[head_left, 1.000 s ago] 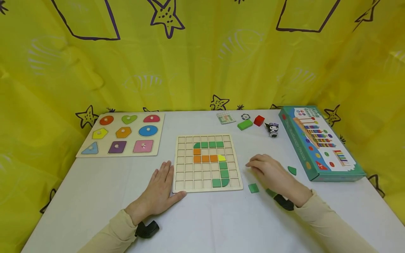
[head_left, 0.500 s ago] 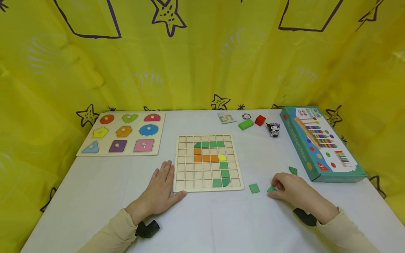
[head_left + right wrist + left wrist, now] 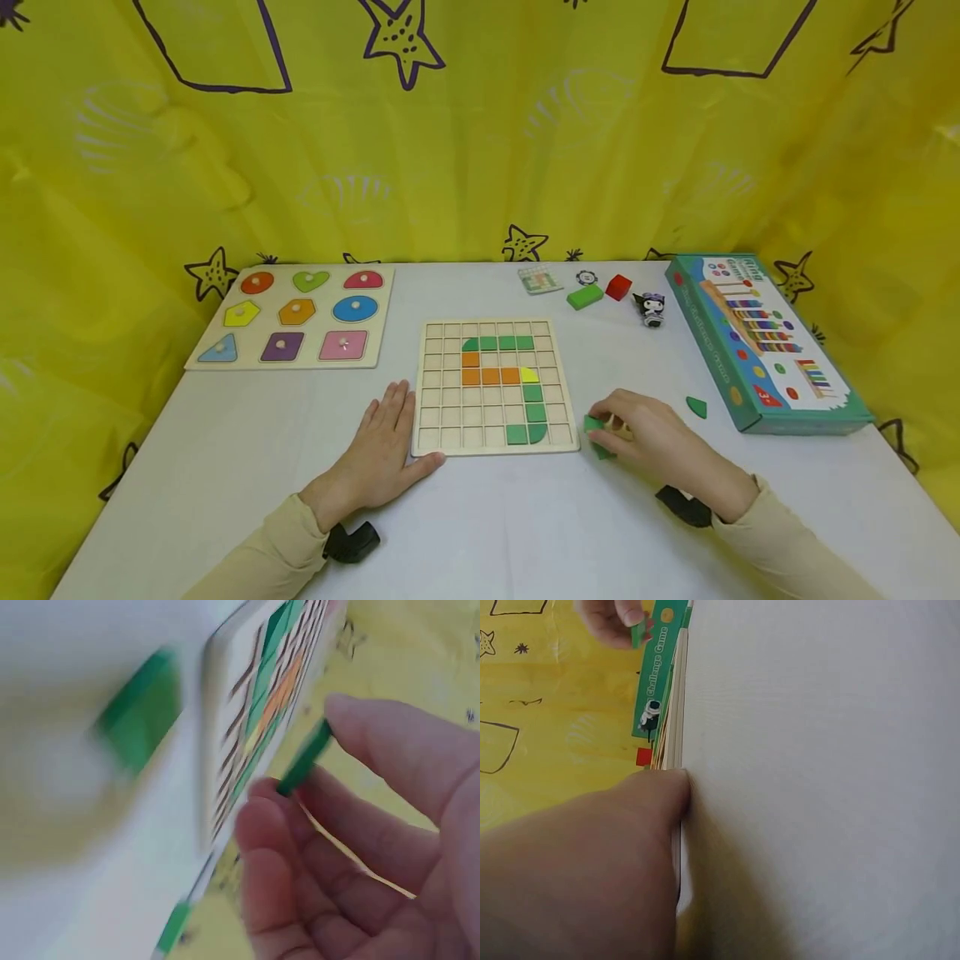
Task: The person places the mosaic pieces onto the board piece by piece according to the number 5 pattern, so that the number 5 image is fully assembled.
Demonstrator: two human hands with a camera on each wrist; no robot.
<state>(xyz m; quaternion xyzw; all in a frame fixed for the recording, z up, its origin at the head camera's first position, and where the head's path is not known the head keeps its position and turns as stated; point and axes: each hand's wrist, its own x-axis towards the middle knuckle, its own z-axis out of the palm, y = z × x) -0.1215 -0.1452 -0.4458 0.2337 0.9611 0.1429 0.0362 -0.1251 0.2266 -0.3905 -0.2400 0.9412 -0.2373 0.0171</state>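
Since a moment ago, my right hand (image 3: 637, 433) has come up from the table toward the grid board (image 3: 495, 387), and now it pinches a small green tile (image 3: 304, 759) between thumb and fingertips. That tile hangs in the air just beside the board's right edge, near the bottom corner. Another green tile (image 3: 602, 451) lies on the table, partly under my hand. One more green piece (image 3: 697, 407) sits further right, near the game box (image 3: 757, 342).

My left hand (image 3: 386, 450) lies flat and open on the table, and its thumb touches the board's left edge.

On the board, green, orange and yellow tiles already make a curvy line. I think the line is mostly done, with a few pieces left, but the wrist pictures are blurry, so I cannot tell which hole comes next.

Most squares on the board have no tile in them. Between the board and the box there is bare white table (image 3: 525, 533) where my hand can move.
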